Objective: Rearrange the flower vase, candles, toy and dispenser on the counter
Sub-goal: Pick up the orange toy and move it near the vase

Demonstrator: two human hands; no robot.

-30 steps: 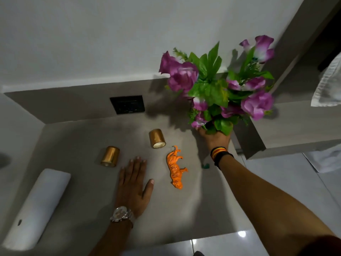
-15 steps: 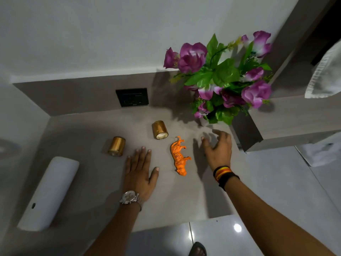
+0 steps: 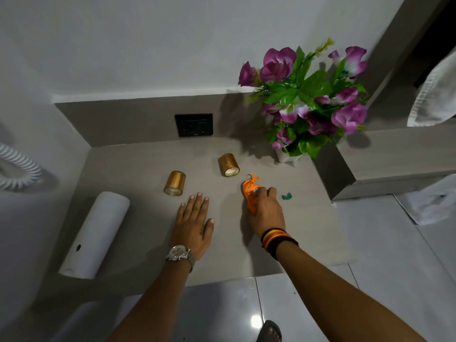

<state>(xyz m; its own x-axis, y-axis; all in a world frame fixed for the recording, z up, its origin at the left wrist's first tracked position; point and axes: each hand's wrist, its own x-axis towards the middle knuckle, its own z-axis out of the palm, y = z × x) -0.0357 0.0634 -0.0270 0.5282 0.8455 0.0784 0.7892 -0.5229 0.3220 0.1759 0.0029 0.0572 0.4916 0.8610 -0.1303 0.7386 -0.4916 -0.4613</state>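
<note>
My right hand is closing on the orange toy, fingers curled over its back, so I think it is gripped but I cannot tell how tight. I should pinch its middle and lift straight up so the legs don't drag on the worktop. My left hand lies flat and open, just left of the toy. One candle sits just ahead of my left hand, the other candle ahead of my right. A moment ago my right hand was open near the vase; now the vase stands alone, far ahead. The dispenser lies far left
</note>
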